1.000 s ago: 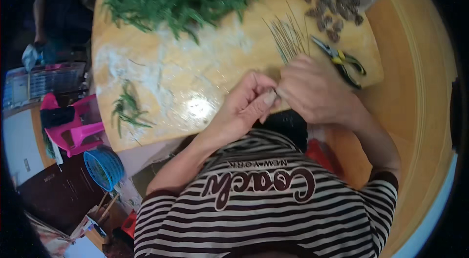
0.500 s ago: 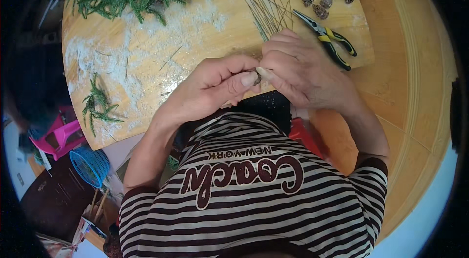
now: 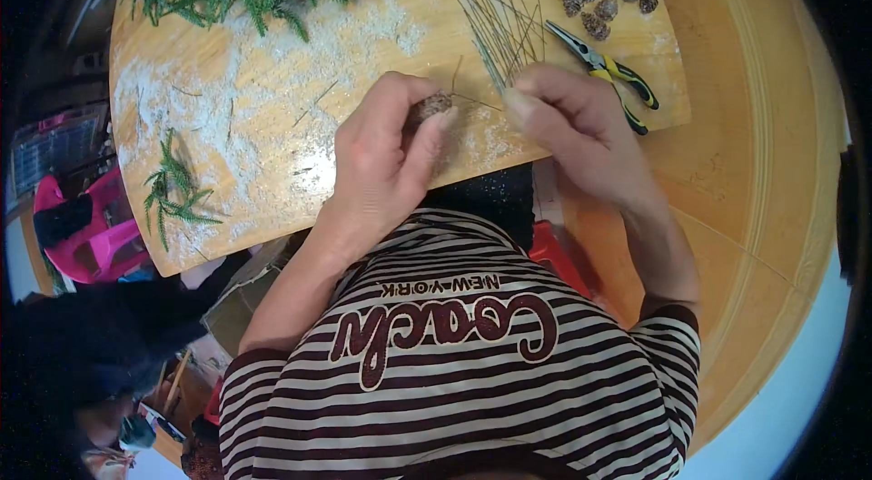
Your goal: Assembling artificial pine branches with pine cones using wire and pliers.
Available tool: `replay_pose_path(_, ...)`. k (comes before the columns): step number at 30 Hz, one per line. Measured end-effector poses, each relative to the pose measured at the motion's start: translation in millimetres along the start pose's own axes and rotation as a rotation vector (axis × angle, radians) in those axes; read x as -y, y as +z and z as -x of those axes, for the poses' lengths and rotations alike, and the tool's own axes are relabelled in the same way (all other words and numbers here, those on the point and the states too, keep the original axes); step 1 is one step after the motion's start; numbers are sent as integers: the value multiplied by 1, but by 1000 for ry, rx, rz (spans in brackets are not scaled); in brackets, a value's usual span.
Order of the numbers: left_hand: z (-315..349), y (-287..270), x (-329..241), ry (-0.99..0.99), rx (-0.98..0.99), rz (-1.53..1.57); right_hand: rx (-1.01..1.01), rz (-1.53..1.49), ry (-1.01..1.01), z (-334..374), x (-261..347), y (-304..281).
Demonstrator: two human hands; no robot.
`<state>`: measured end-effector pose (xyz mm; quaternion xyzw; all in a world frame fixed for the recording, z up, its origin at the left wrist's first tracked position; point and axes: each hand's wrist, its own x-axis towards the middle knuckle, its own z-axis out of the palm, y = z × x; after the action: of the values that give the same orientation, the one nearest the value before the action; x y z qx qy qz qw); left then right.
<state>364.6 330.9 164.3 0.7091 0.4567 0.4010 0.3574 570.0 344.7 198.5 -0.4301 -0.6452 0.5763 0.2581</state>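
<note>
Pine cone [image 3: 431,106] pinched at the tip of the left grip [image 3: 386,139]; cannot tell what right grip [image 3: 577,126] holds

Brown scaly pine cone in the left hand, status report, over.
Left hand: gripping brown scaly pine cone. Right hand: pinching thin dark wire running from it. Nearest clutter: black-and-yellow metal pliers close beside right hand.

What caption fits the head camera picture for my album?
Left hand grips a pine cone; right hand holds a thin wire stretching from it.
</note>
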Motion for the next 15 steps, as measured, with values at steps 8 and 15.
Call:
replay_pose_path(8,5,5,-7,-142,-42,283,-215,4,-195,-10,-19,35)
replay_pose_path(15,12,12,-1,62,12,194,-415,188,-366,-16,-20,47)
